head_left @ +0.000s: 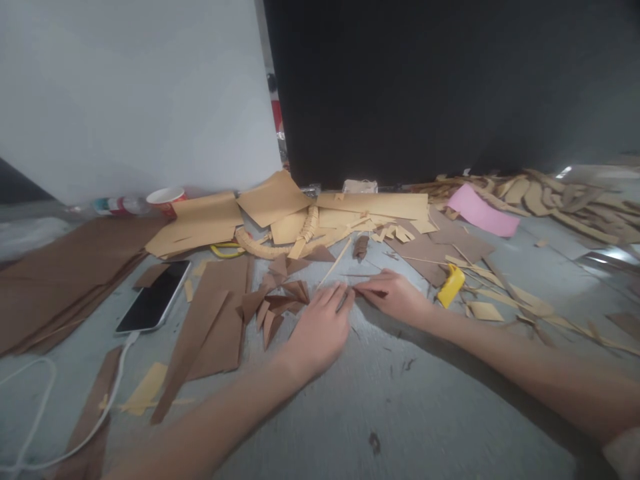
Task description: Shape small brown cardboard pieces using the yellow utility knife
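Note:
My left hand lies on the grey table with its fingers stretched out and close together, beside a cluster of folded brown paper pieces. My right hand is closed in a pinch, its fingertips almost meeting those of the left. A small dark brown paper piece shows between its fingers, mostly hidden by them. Beyond the hands are a thin pale strip and a small ridged brown roll. Whether anything lies under the left fingertips is hidden.
On the left are large brown sheets, a phone on a white cable and a paper cup. Tan sheets line the back. To the right are a yellow object, pink paper and heaped strips.

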